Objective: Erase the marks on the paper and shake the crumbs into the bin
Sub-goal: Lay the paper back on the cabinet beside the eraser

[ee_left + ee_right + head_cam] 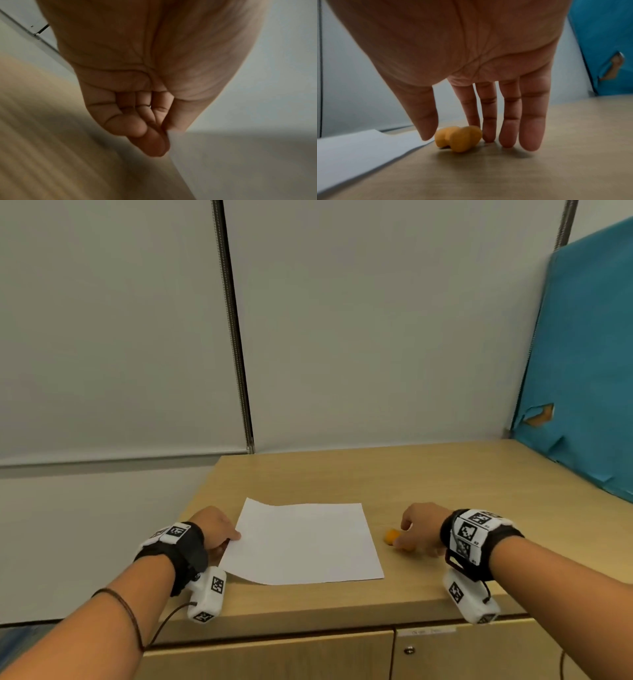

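White paper sheet (303,542) flat on wooden worktop (428,474), near edge; left hand (214,530) pinches sheet's left edge, fingers curled under, thumb on top; right hand (419,529) spread, fingers straight, tips down around orange eraser (458,138) just right of sheet, thumb and index finger flanking it; grip not closed.
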`<state>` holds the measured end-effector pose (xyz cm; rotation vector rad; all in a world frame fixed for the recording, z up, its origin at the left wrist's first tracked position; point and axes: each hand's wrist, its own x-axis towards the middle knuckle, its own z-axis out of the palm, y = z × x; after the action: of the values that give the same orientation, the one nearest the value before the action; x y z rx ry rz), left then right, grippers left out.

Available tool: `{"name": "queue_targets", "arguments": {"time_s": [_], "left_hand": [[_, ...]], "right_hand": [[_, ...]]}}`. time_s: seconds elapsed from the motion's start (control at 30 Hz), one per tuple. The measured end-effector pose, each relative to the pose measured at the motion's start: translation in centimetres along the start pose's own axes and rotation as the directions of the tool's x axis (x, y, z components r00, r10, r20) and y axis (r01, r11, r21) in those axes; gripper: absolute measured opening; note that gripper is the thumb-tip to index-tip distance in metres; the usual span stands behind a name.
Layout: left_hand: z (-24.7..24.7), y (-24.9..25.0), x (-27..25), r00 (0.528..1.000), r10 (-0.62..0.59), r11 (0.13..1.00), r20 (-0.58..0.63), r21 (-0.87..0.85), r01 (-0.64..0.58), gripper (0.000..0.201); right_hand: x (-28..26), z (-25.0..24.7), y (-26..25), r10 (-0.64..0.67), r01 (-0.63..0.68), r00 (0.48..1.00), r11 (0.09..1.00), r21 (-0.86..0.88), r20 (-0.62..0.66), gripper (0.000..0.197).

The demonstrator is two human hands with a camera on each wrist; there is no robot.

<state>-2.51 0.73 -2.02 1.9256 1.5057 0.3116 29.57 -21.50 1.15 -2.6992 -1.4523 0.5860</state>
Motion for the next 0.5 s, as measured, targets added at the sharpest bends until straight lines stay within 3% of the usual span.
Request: {"name": "queue_targets", "arguments": {"time_s": [0.13, 0.23, 0.37, 0.43, 0.5], "left_hand": [[0.6, -0.2, 0.6, 0.997, -0.066, 0.997, 0.041, -0.048, 0.068, 0.018], [0.6, -0.1, 0.9, 0.996, -0.077, 0.997, 0.045, -0.029, 0.078, 0.029], [0.3, 0.7, 0.5, 0.988, -0.123, 0.991, 0.097, -0.042, 0.128, 0.03], [-0.3, 1.2, 0.6, 0.984, -0.116, 0.992, 0.131, 0.07, 0.108, 0.031], [-1.2, 1.7, 0.8, 0.993, -0.039, 0.952, 0.115, 0.307, 0.002, 0.033]], "right_hand": [[1.4, 0.4, -1.0, -0.035, 0.033, 0.999, 0.983, -0.18, -0.008, 0.047], [2.3, 0.1, -1.6, -0.04, 0.037, 0.999, 0.965, -0.259, -0.005, 0.031], [3.3, -0.8, -2.3, -0.028, 0.026, 1.0, 0.96, -0.28, -0.001, 0.034], [3.9, -1.2, -2.5, -0.051, 0.045, 0.999, 0.96, -0.276, -0.015, 0.031], [4.6, -1.3, -2.9, -0.082, 0.071, 0.996, 0.96, -0.271, -0.03, 0.026]]}}
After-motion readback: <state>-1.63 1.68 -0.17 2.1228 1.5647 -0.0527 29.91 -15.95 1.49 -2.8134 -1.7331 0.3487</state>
